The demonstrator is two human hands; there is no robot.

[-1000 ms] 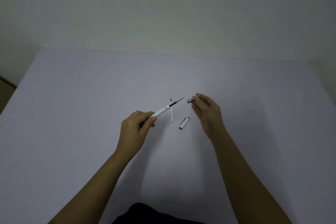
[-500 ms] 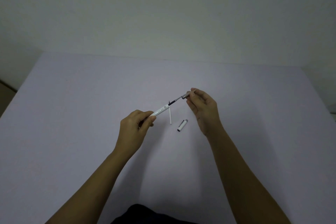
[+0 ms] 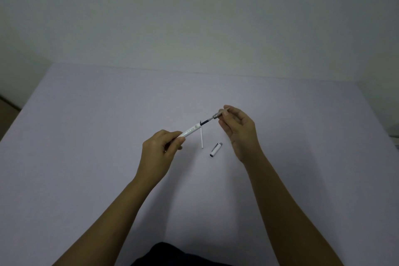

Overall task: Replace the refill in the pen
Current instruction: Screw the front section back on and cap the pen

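Grey tip now over refill, right fingers pinching it, left fingers pinching barrel, joint unclear

white pen barrel tilted, dark refill protruding into grey tip piece

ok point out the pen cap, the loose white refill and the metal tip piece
pen cap (image 3: 216,149), head view, middle of its white body
loose white refill (image 3: 202,138), head view, mid-length of the tube
metal tip piece (image 3: 216,115), head view, its grey collar
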